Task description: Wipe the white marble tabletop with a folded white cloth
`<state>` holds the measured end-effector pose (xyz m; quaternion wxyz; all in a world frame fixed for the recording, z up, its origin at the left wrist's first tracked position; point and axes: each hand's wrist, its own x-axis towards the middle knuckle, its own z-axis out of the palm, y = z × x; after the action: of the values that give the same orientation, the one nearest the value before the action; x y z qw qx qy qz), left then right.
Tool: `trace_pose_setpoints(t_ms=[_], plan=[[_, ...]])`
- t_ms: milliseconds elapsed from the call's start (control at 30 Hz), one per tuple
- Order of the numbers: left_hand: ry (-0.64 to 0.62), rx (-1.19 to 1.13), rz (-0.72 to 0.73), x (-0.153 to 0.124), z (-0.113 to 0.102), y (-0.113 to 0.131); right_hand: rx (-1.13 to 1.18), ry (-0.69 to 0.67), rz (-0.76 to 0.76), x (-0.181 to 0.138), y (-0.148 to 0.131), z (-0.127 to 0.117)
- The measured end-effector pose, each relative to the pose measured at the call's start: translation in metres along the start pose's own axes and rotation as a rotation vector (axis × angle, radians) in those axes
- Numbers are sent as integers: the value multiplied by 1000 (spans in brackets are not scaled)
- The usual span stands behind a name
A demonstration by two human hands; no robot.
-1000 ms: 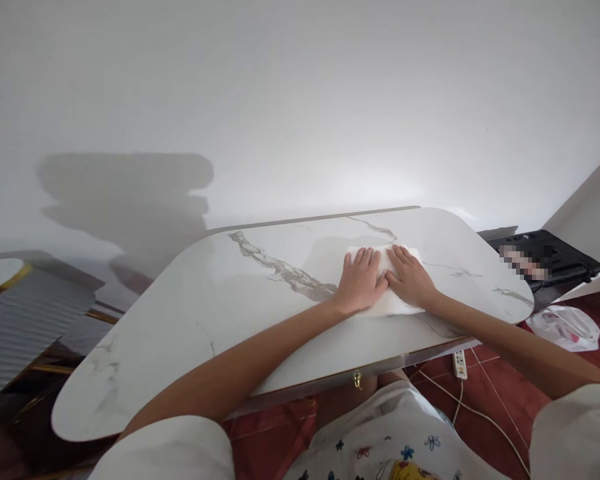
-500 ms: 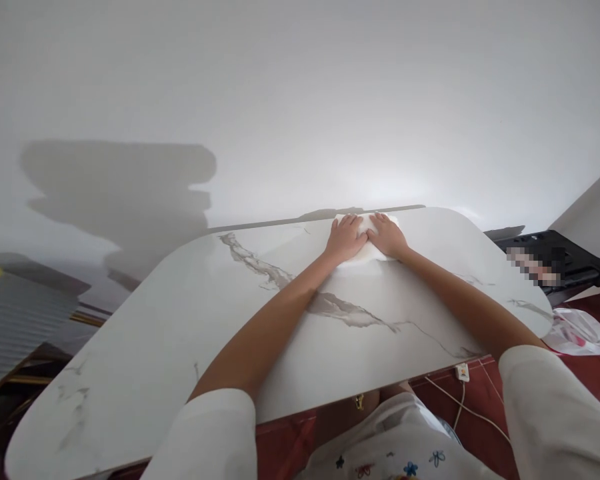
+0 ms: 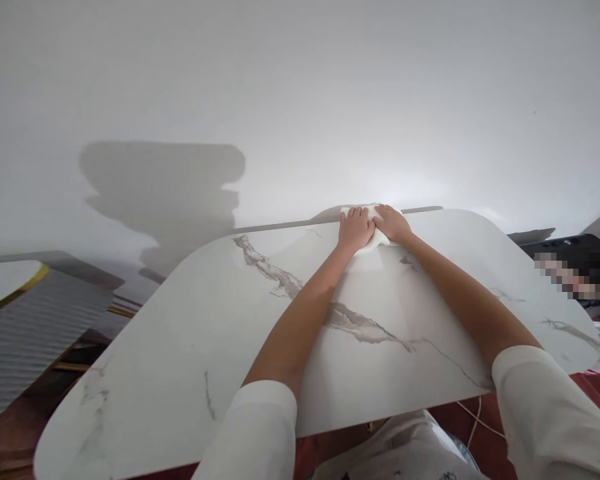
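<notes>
At table's far edge, both hands press a cloth.
Left hand and right hand lie side by side, fingers curled onto it.

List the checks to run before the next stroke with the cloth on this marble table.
1. Left hand on the white cloth: ok.
2. Right hand on the cloth, beside the left: ok.
3. Cloth wholly on the marble table: cannot tell; it sits right at the far edge.
4. Fingers closed around the cloth: cannot tell.
5. Cloth's underside clean: cannot tell, hidden.
</notes>
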<state>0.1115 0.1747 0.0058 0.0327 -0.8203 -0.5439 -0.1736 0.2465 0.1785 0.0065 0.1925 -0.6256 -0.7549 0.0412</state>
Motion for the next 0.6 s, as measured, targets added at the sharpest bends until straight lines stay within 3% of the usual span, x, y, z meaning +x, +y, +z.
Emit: trace_pose_setpoints(t_ms=[333,600], plan=[[-7,9,15,10,8,29,47,14,19,-2,35,-6],[-36,29,44,-7,1,38,-39,16,-31,-23,35,-9]])
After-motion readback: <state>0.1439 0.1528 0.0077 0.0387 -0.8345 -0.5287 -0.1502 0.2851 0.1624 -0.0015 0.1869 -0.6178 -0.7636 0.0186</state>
